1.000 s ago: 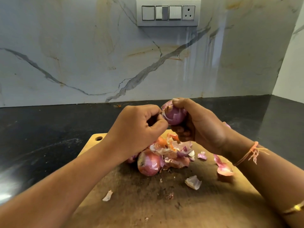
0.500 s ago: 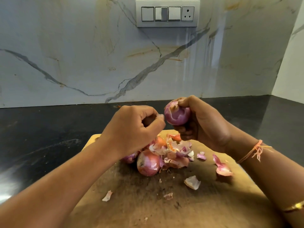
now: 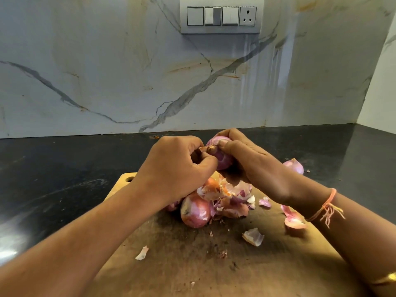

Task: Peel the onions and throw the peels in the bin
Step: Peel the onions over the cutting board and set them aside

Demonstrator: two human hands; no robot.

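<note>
From the head view I see my right hand (image 3: 255, 161) gripping a purple onion (image 3: 221, 156) above the cutting board's (image 3: 171, 264) far edge, while my left hand (image 3: 177, 168) pinches its skin; loose peels (image 3: 227, 196) lie beneath.

1. Left hand (image 3: 174, 168): raised mid-frame, knuckles up, thumb and forefinger pinched together at the fingertips.
2. Right hand (image 3: 252, 161): curled closed, thumb on top, touching the left fingertips.
3. Both forearms bare, converging from the lower corners.
</note>
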